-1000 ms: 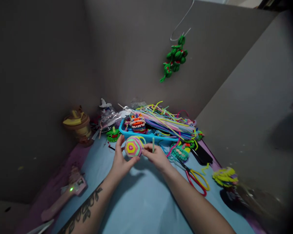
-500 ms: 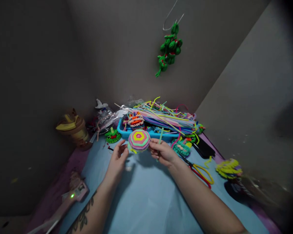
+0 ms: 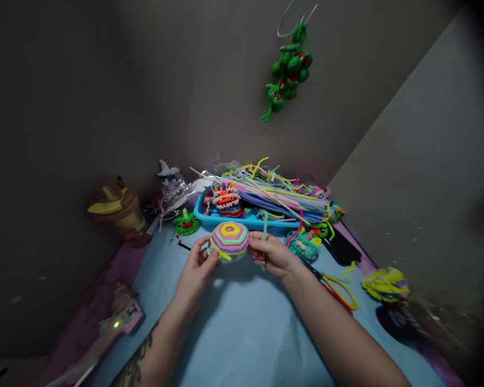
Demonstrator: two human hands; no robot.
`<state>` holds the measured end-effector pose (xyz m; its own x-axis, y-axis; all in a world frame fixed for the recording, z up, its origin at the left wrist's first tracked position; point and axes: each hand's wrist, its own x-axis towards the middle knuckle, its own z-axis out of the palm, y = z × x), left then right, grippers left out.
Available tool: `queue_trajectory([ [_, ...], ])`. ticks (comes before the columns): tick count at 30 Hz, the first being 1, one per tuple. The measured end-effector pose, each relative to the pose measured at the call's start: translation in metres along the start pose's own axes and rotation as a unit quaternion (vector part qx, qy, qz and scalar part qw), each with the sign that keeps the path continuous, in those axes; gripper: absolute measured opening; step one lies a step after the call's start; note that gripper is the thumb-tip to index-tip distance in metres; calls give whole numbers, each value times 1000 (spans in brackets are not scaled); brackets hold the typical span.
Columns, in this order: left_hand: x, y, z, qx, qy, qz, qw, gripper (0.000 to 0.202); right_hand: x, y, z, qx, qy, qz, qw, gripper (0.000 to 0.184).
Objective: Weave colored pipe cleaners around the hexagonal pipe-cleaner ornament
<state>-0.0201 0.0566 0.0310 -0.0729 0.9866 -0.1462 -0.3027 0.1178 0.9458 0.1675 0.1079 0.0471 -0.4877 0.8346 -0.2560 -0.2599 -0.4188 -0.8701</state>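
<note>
1. Two hands on one woven disc (image 3: 229, 239), held up just above the blue mat (image 3: 242, 328), right in front of the blue tray (image 3: 210, 217). Left hand (image 3: 196, 269) half curled, thumb and fingertips pinching the disc's left edge. Right hand (image 3: 272, 252) loosely closed, pinching the right edge, with a green pipe cleaner (image 3: 265, 231) upright in the same grip.
2. Biggest risk, probably: too much going on in that right hand. Easy to lose either the stem or the disc with only a fingertip pinch on each.
3. Loose yellow tail (image 3: 225, 256) poking out at the lower left rim. Likely to snag on a finger and pull a ring of the weave slack.
4. Glue gun (image 3: 121, 320) off to the left with a green light on, so presumably hot. Bad news for a forearm swinging that way. Scissors (image 3: 339, 287) just beside the right forearm too, blades hard to make out.
5. Materials: chenille all round, fuzzy pile over thin wire. Soft to squeeze, bendy, probably pokey at the cut ends.
6. Shapes: disc round to slightly hexagonal, a bit domed, concentric bands of yellow, pink, green and purple. Pile of straight stems (image 3: 282, 193) across the tray, long and springy-looking.
</note>
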Motion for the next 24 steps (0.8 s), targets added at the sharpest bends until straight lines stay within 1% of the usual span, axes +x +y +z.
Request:
queue_trajectory([
  [2,1,-2,-1,72,30,55,995,47,-1,-2,0,2,1,1,1000,37],
  [4,2,-2,-3,131,64,105,984,42,-2,-3,-1,2,-5,5,1000,36],
  [6,2,-2,-4,154,81,130,976,40,-3,-4,-1,1,-20,9,1000,36],
  [7,1,-1,-3,148,78,129,977,41,-3,-4,-1,0,-27,11,1000,36],
  [9,-2,1,-2,109,55,105,987,48,-3,-4,-1,-5,-35,18,999,36],
  [11,-5,4,0,69,32,77,994,56,-2,-3,-2,-14,-34,26,999,36],
  [13,-8,6,1,49,15,61,997,60,-2,-2,-4,-26,-32,32,999,37],
  [17,-7,4,-1,17,-10,22,1000,55,1,1,-5,-57,-42,42,997,38],
  [19,-5,1,-2,-2,5,14,1000,47,2,3,-3,-88,-36,39,995,39],
  [20,-4,-1,-3,-9,21,21,1000,43,2,3,-2,-107,-17,20,994,38],
  [21,-3,-2,-3,-15,40,35,998,39,2,3,0,-127,16,-15,992,37],
  [22,-2,-3,-3,-17,61,49,997,37,1,2,2,-145,64,-63,985,38],
  [24,-1,-3,-3,-17,97,70,993,36,-4,-3,4,-167,165,-170,957,44],
])
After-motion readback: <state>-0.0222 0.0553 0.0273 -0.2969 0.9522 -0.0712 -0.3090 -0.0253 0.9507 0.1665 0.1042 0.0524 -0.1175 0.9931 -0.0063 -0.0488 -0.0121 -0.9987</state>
